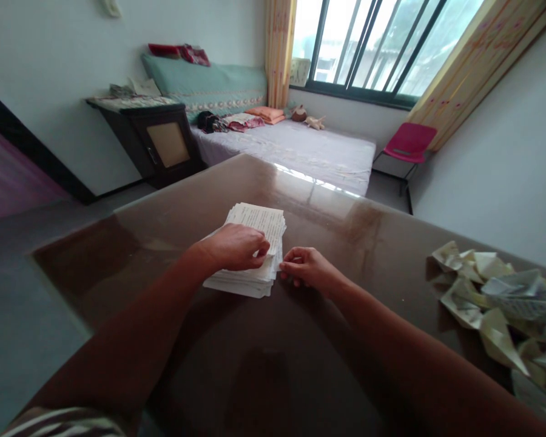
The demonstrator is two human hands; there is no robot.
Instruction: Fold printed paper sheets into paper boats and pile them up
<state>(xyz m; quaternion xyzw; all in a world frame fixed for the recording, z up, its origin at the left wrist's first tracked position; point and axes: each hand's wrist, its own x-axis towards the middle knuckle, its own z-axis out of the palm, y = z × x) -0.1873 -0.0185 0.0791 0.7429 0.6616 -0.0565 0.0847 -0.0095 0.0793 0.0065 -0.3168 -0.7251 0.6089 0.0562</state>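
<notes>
A stack of printed paper sheets (pixel 259 220) lies on the brown table, its edges slightly uneven. Over the middle of the stack is my left hand (pixel 236 246), its fingers curled and the thumb and forefinger pinching the edge of a top sheet. My right hand (pixel 307 267) is at the stack's right side, with its fingers bent together and the fingertips on a paper corner that sticks out there. The hands partly cover the lower half of the stack.
Folded paper pieces (pixel 505 303) form a pile on the table's right side. The glossy table (pixel 346 243) reflects the window. Beyond it are a bed (pixel 291 142), a dark cabinet (pixel 164 142) and a pink chair (pixel 409 142).
</notes>
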